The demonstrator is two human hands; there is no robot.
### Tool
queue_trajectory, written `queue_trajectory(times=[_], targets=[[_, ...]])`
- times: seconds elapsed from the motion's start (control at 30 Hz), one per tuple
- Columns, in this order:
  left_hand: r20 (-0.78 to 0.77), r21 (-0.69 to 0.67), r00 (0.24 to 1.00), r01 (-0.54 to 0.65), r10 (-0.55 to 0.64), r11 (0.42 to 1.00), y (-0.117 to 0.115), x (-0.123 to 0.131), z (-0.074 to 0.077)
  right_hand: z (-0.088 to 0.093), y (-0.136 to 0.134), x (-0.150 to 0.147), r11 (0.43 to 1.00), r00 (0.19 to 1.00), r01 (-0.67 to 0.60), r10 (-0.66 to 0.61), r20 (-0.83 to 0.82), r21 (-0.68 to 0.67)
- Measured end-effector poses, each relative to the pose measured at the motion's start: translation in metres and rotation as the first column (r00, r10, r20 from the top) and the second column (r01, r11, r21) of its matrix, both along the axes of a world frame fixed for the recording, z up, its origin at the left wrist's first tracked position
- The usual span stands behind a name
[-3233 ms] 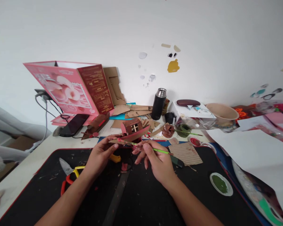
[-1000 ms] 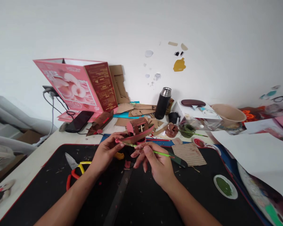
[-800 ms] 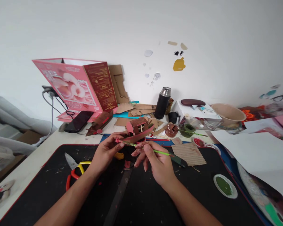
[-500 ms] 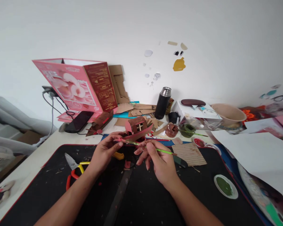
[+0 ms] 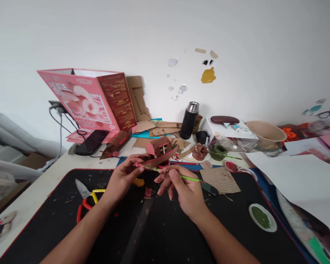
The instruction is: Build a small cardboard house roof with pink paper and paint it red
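Observation:
My left hand (image 5: 123,179) pinches one end of a curved, red-brown painted cardboard strip (image 5: 162,157), which rises to the right. In my right hand (image 5: 187,192) is a thin green paintbrush (image 5: 190,178), held like a pen. Its bristle end lies against the strip close to my left fingertips; exact contact there is hard to make out. Just behind the strip stands a small brown model house (image 5: 159,147) with a pale window frame, partly covered by the strip. Another brown painted cardboard piece (image 5: 117,143) lies to the left.
Scissors (image 5: 88,198) and a steel ruler (image 5: 138,227) lie on the black mat (image 5: 167,238). Corrugated cardboard (image 5: 221,179) and a green paint lid (image 5: 263,217) are at the right. Behind stand brown (image 5: 200,151) and green (image 5: 219,152) paint pots and a black flask (image 5: 190,121).
The brush and the fingers of my right hand have shifted slightly left along the strip. My left hand keeps its pinch, and the strip's far end has dipped a little.

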State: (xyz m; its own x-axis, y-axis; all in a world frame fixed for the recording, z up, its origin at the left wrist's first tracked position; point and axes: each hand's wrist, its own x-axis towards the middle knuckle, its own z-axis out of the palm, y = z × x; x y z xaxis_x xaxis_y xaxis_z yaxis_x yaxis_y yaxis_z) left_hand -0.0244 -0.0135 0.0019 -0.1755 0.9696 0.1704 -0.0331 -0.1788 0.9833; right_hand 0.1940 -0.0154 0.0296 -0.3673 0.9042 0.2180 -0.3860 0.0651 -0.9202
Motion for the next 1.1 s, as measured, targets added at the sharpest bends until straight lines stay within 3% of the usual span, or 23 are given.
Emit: queue_trajectory(times=[0.37, 0.67, 1.1], targets=[[-0.088, -0.007, 0.996, -0.001, 0.000, 1.000, -0.003, 0.000, 0.004, 0.000, 0.000, -0.002, 1.000, 1.000, 0.017, -0.016, 0.025, -0.026], [0.014, -0.019, 1.000, -0.012, 0.012, 1.000, -0.001, -0.003, -0.003, 0.002, 0.005, 0.004, 0.996, 0.997, 0.067, -0.065, 0.034, -0.053], [0.000, -0.040, 0.999, -0.050, 0.050, 0.998, -0.001, -0.008, -0.009, 0.005, 0.010, 0.009, 0.992, 0.992, 0.118, -0.116, 0.040, -0.044]])
